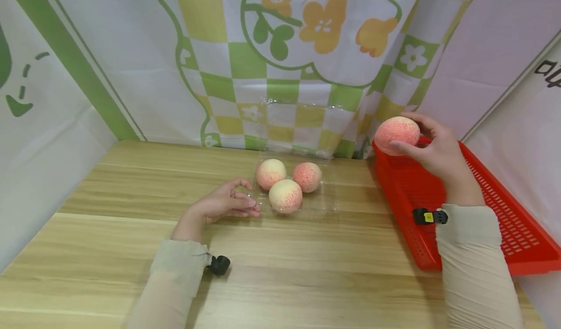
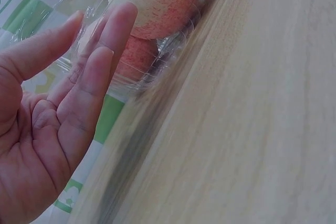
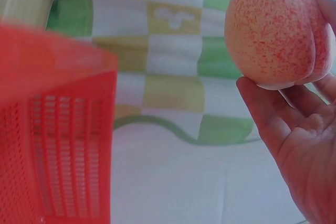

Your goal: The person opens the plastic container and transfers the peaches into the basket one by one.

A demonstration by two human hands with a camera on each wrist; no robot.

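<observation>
My right hand (image 1: 442, 156) grips a pink and cream peach (image 1: 397, 135), thumb on the near side and fingers behind it. It holds the peach over the far left corner of a red plastic basket (image 1: 405, 212). In the right wrist view the crease of the peach (image 3: 273, 30) shows. A clear plastic clamshell box (image 1: 326, 200) lies with its lid raised, and three peaches sit in it: one at back left (image 1: 271, 174), one at right (image 1: 308, 177), one in front (image 1: 285, 196). My left hand (image 1: 225, 201) is at the box's left edge, its fingers (image 2: 100, 72) fairly straight and thumb apart.
The wooden table (image 1: 280, 275) carries the box and the basket. Behind it hangs a checked green and yellow cloth (image 1: 245, 66), close to the raised lid. White walls close in the left and right sides, the basket standing by the right one.
</observation>
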